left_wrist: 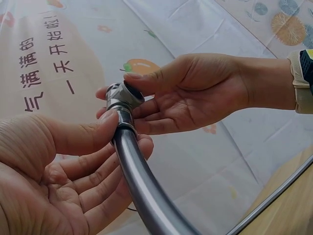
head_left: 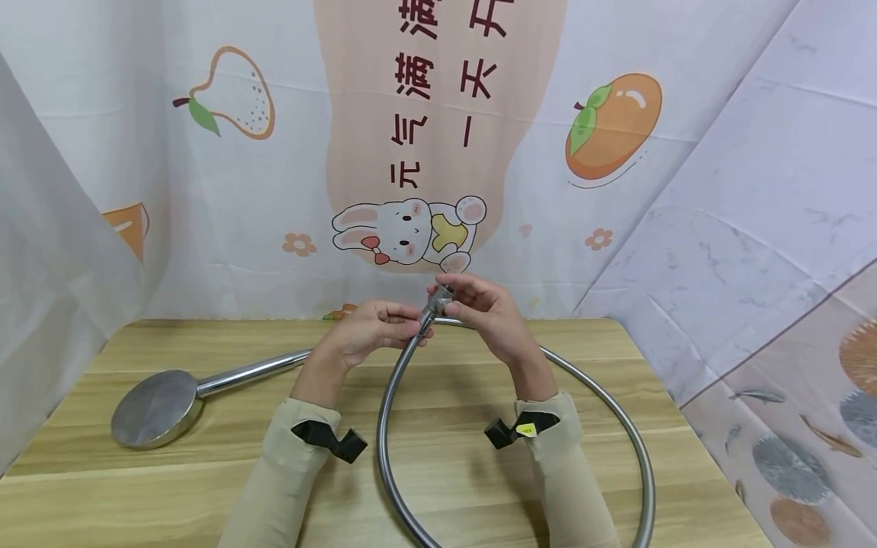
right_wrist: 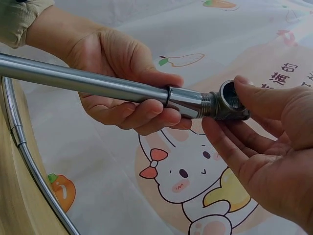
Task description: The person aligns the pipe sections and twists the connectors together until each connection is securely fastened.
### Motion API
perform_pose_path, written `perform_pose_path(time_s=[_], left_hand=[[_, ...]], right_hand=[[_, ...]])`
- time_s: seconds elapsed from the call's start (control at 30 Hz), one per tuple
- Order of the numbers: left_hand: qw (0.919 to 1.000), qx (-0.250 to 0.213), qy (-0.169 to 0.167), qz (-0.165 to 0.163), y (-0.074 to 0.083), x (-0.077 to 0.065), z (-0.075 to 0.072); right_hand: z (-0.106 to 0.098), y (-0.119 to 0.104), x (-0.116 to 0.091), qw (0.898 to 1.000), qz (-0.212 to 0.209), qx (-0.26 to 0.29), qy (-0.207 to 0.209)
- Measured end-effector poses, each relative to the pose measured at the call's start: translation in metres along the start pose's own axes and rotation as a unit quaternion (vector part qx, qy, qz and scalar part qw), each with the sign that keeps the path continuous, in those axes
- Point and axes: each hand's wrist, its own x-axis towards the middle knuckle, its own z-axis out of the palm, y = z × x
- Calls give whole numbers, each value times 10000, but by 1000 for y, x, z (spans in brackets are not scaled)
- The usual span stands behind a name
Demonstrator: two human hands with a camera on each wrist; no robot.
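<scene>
A metal shower hose point(head_left: 385, 426) rises from the table to both hands, its chrome end piece point(right_wrist: 187, 102) pointing up and away. My left hand point(head_left: 370, 332) pinches that end between thumb and fingers. At the tip sits a short metal pipe fitting point(right_wrist: 230, 105) with a round side opening, threaded inside. My right hand point(head_left: 493, 313) holds this fitting by thumb and fingertips. Fitting and hose end are in line and meet; some thread point(right_wrist: 206, 105) shows between them in the right wrist view. How far they are engaged cannot be told.
A round shower head point(head_left: 156, 409) lies at the left of the wooden table point(head_left: 452, 472), its handle point(head_left: 253, 373) running behind my left wrist. The hose loops round to the right point(head_left: 640, 457). A printed cloth point(head_left: 274, 175) hangs just beyond the table's far edge.
</scene>
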Motion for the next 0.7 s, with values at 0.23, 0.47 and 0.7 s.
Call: perform_pose_path(time_s=[0.23,0.47,0.7], left_hand=[[9999,27,-96,39,-1,-1,0],[9997,85,-218,116,-1,-2,0],[9995,104,-249,166,1,-3,1]], right_hand=[[0,-1,0,9999,-34,66,-95],[-2,2,0,9994,-28,256,-244],[-3,3,0,9985,48,447,-314]])
